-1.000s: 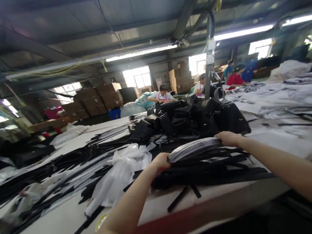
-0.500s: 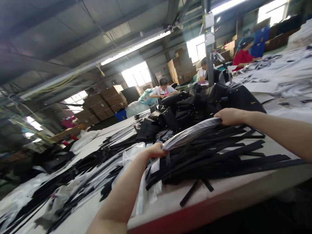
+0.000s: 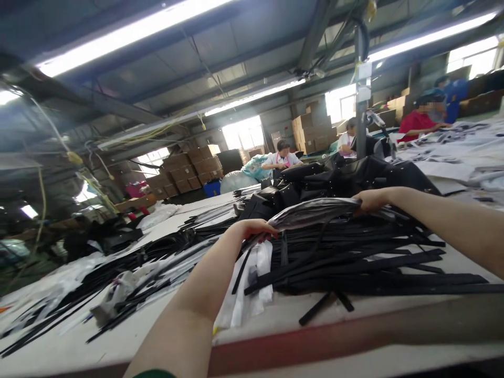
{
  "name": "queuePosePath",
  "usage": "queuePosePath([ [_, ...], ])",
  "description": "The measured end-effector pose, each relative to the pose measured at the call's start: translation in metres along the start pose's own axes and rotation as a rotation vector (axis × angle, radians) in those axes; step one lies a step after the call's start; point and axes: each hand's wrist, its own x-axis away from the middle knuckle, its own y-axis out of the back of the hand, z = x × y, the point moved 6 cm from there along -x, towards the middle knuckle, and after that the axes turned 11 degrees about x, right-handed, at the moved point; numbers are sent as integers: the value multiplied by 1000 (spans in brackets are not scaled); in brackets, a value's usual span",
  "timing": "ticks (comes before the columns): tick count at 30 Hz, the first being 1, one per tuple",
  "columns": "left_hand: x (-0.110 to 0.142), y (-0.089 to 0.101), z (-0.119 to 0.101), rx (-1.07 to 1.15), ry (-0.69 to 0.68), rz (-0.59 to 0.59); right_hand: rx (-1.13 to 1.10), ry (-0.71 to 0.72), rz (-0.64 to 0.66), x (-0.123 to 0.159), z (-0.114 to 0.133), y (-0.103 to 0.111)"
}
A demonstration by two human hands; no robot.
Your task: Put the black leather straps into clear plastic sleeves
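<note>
Bundle of grey strips (image 3: 315, 212) held just on the near side of the heap of black studded pieces (image 3: 323, 181), which serves as landmark. Left hand (image 3: 258, 229): fingers wrapped round the bundle's left end. Right hand (image 3: 372, 200): fingers gripping its right end, close to the heap's near side.

Nearer than the heap, a thick spread of black strips (image 3: 354, 257) lies on the surface (image 3: 66, 357). Between that spread and the reddish front edge (image 3: 275, 346), a narrow pale margin; two short strips (image 3: 315, 308) lie in it. Broader bare room at the near left of the heap. White plastic (image 3: 263, 273) also near left.

Containers, all beyond the heap: stacked cardboard boxes (image 3: 175, 173) to its left, contents hidden; blue bin (image 3: 212, 189) beside them, inside unreadable; translucent bag (image 3: 236, 182), bulging, filling unclear.
</note>
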Motion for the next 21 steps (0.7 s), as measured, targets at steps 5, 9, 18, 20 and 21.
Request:
queuePosePath([
  [5,11,0,-5,122,91,74,-111,-48,99,-3,-15,-9],
  [9,11,-2,-6,171,214,135,-188,-49,95,-3,-30,-12],
  [18,-16,12,-27,173,303,143,-211,-51,0,-14,-55,-25],
  [20,-23,12,-33,157,297,131,-215,-57,-17,-16,-59,-31],
  [21,-26,13,-37,149,288,124,-222,-61,-12,-18,-61,-36],
])
